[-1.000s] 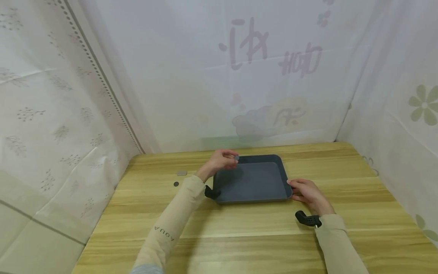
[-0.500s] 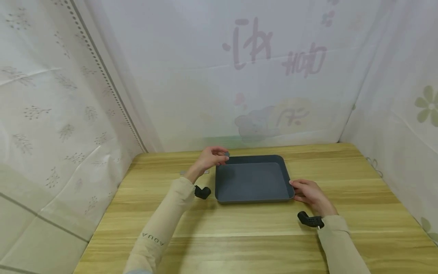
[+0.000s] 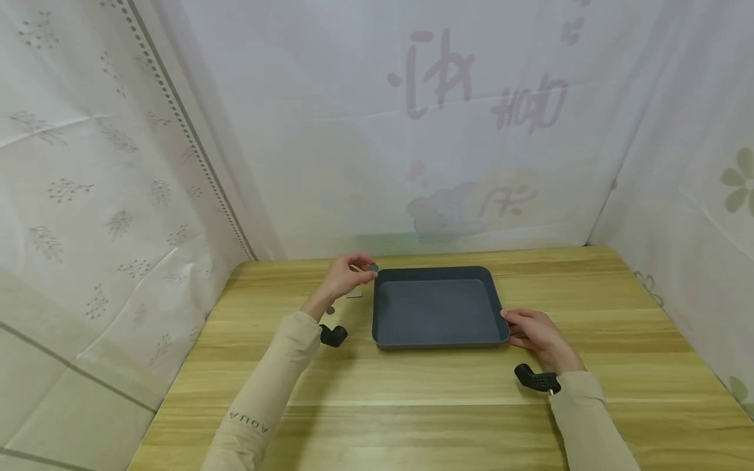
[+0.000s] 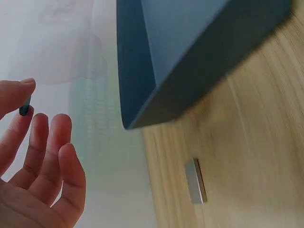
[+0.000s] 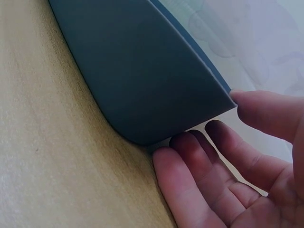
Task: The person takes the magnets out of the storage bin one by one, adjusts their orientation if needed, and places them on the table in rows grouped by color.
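Observation:
A small dark disc (image 3: 374,267), seen edge-on in the left wrist view, is pinched between the thumb and index finger of my left hand (image 3: 344,278). That hand is just outside the back left corner of a dark grey rectangular tray (image 3: 440,314), its other fingers loosely bent. On the table below it lie a small silver rectangular block (image 4: 195,181) and a round dark piece (image 3: 330,310). My right hand (image 3: 537,335) holds the tray's right side near the front corner, thumb on the rim and fingertips against the outer wall.
The wood-grain table (image 3: 424,399) ends at a pale printed curtain (image 3: 306,163) behind the tray. More curtain hangs at left and right. A black camera mount sits on each wrist.
My left hand has moved left, from over the tray's back left part to outside its left edge, still pinching the disc. My right hand stays at the tray's right side.

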Demonstrator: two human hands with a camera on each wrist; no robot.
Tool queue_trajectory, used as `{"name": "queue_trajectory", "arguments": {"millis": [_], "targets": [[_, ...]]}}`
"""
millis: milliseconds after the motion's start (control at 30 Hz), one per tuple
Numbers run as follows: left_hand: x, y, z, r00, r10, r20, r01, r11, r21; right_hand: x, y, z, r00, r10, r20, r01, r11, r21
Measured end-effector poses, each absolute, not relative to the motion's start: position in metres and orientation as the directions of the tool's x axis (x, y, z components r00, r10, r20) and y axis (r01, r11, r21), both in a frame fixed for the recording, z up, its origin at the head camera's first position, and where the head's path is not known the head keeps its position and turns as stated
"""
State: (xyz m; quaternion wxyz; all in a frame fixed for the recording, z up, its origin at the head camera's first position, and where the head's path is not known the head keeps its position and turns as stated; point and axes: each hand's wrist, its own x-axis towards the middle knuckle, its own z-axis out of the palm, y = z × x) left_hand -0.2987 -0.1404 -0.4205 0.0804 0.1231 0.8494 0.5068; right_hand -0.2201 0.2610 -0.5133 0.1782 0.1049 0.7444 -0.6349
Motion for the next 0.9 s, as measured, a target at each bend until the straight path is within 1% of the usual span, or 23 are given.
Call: {"name": "queue_trajectory", "arguments": {"millis": [233,467,733,900], "targets": [[-0.298,-0.153,-0.428,-0.966,0.258,0.011,0.147,0.513,0.846,-0.222,0.262,-0.513,-0.914,-0.072,-0.399,0.380,0.189,-0.905],[-0.297,-0.163,-0.436,-0.971,0.237,0.027,0.148,0.513,0.846,-0.223,0.262,-0.513,-0.913,-0.076,-0.400,0.379,0.201,-0.903],[-0.297,-0.172,-0.447,-0.981,0.195,-0.002,0.099,0.506,0.857,-0.223,0.261,-0.512,-0.913,-0.068,-0.401,0.384,0.185,-0.905],[-0.295,-0.176,-0.454,-0.984,0.178,-0.007,0.093,0.547,0.832,-0.222,0.261,-0.510,-0.916,-0.070,-0.396,0.378,0.185,-0.907]]}}
